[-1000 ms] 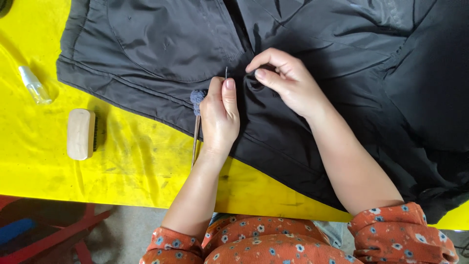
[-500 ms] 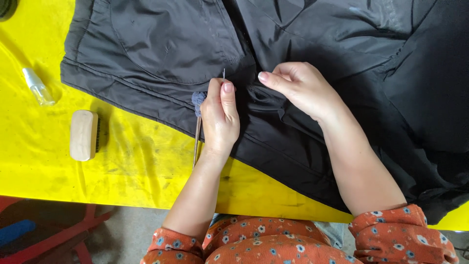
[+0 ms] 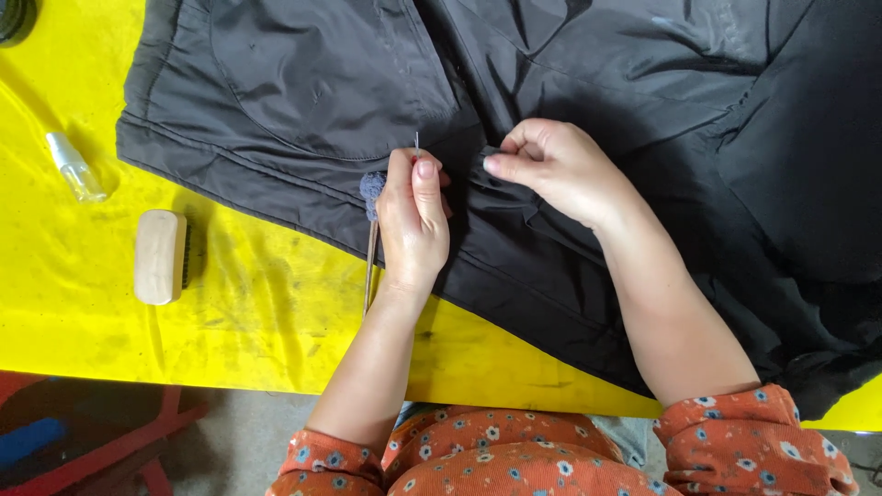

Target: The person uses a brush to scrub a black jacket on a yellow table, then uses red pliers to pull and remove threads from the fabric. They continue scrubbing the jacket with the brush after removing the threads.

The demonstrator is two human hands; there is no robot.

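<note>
Sliding off the seam, my right hand (image 3: 551, 170) now pinches a fold of the black jacket (image 3: 588, 110) taut on the yellow bench (image 3: 257, 312) so my left hand (image 3: 413, 220), gripping the needle (image 3: 417, 142), can stitch cleanly.

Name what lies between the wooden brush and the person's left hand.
In the head view, only bare yellow table lies between wooden brush and left hand.

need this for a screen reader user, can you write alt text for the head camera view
Seen from above, a person's left hand holds a thin pointed tool against a dark garment spread on a yellow table, while the right hand pinches a fold of the fabric. A wooden brush and a small clear bottle lie to the left.
</note>
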